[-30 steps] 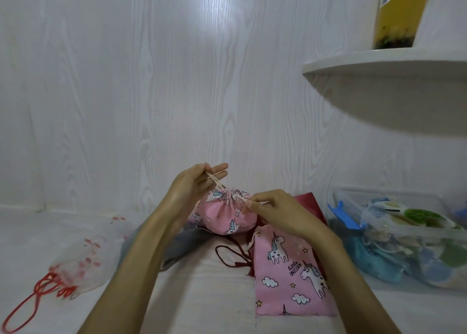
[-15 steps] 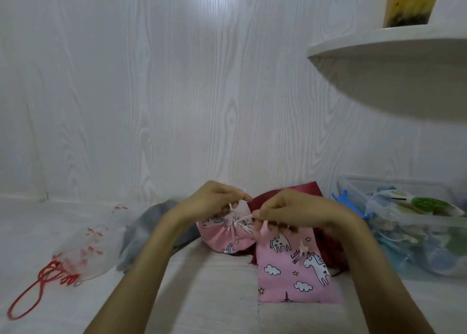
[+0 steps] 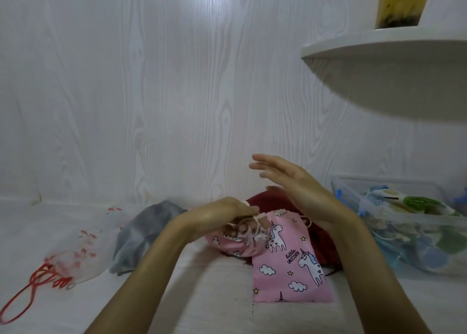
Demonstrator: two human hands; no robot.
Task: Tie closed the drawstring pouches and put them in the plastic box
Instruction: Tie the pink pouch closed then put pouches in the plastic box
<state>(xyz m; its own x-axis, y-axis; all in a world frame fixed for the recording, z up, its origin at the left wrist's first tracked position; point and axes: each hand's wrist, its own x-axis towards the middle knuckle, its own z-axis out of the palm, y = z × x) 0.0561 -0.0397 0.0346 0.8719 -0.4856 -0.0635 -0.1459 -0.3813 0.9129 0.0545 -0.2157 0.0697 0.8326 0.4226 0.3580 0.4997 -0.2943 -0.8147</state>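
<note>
At table centre, the gathered pink pouch (image 3: 233,245) lay under the left hand (image 3: 222,217), whose curled fingers gripped its neck cord. Its destination, the plastic box (image 3: 409,222), stood at 3 o'clock, nearer the right hand (image 3: 293,182), which hovered released, fingers straight, holding nothing.

Sheer pouch (image 3: 73,255) lay far left on table (image 3: 202,295), crumpled pouch (image 3: 146,235) just right of it. Gathered pouch (image 3: 232,242) at center under left hand (image 3: 219,217) — flat pouch (image 3: 288,260) touching its right side, overlapping another pouch (image 3: 321,242) behind. Plastic box (image 3: 409,222) far right w/ pouches inside, below shelf (image 3: 384,45) — jar (image 3: 401,2) on it.
</note>
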